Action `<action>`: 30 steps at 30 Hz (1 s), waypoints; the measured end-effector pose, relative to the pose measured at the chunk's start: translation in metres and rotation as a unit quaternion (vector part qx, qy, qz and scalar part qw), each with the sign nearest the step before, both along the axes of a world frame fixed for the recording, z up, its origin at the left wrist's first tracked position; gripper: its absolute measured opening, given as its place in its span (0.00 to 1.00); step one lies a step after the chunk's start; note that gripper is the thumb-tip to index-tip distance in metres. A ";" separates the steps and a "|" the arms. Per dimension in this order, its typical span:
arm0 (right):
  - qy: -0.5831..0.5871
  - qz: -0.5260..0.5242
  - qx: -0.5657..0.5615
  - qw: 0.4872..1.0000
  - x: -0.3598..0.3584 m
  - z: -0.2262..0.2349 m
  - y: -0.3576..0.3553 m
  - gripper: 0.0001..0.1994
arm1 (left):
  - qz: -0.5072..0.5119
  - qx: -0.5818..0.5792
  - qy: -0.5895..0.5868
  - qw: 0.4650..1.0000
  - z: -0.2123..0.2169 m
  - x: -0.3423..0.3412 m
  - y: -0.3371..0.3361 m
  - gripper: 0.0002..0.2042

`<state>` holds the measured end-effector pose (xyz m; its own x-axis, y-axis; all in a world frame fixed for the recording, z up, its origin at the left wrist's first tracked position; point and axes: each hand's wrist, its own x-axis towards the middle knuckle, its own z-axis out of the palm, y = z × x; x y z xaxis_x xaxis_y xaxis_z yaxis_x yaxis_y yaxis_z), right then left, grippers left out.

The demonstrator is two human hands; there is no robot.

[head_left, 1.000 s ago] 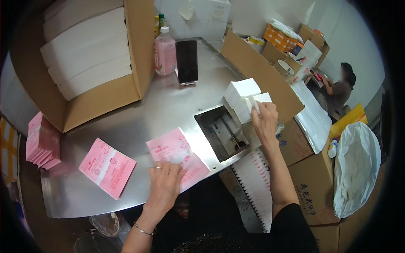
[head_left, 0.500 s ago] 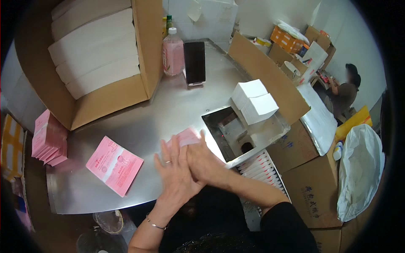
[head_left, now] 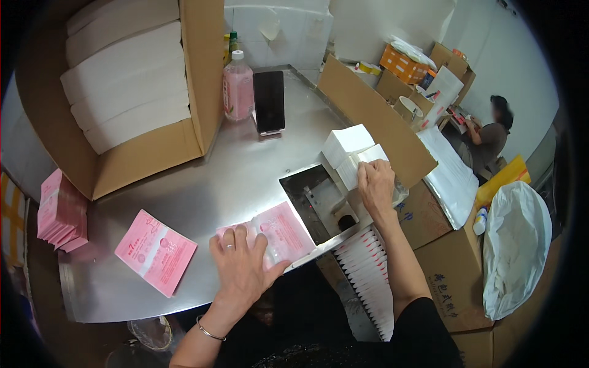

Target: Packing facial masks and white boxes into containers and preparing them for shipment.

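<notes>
My left hand [head_left: 240, 260] lies with fingers spread on a pink printed plastic packet [head_left: 285, 230], pressing it to the metal table beside a rectangular opening. At the opening's far right, the curled fingers of my right hand [head_left: 378, 187] grip the near end of a white paper stack [head_left: 353, 168]. What exactly lies between those fingertips is hidden. A second white stack [head_left: 346, 144] stands just behind it. Left of my left hand rests a pile of pink packets [head_left: 156, 254] with a pale band across it.
The opening [head_left: 316, 202] is sunk into the metal table [head_left: 202, 196]. A carton [head_left: 141, 144] of white paper bundles stands back left, pink packets [head_left: 61, 211] below it. A bottle [head_left: 238, 89] and phone [head_left: 269, 101] stand behind. White-and-red packs [head_left: 365, 276] fill a box at right. A person [head_left: 491, 132] sits far right.
My hands, pressed together over a pink packet before, have parted. The right moved right to the white stack; the left flattened on the packet. The whole view shifted slightly.
</notes>
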<state>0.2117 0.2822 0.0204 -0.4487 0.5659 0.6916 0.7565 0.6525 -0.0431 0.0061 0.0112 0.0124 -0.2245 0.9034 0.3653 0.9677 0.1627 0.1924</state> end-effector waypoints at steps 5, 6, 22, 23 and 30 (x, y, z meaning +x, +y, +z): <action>0.047 0.029 -0.024 0.998 0.002 0.000 0.002 0.08 | 0.000 0.020 0.025 0.999 0.002 0.003 0.001 0.23; 0.047 0.029 -0.025 0.998 0.005 -0.001 0.002 0.08 | 0.000 0.000 0.016 1.000 0.003 0.004 0.001 0.21; -0.158 0.279 -0.101 0.942 -0.104 -0.042 -0.135 0.20 | 0.002 0.047 -0.097 0.994 -0.006 0.022 0.002 0.35; -0.132 0.274 -0.061 0.951 -0.116 -0.042 -0.122 0.18 | 0.005 0.045 -0.096 0.994 -0.004 0.020 -0.001 0.35; -0.146 0.060 -0.348 0.924 -0.061 -0.053 -0.047 0.09 | -0.044 0.101 -0.171 0.979 -0.001 -0.012 -0.047 0.08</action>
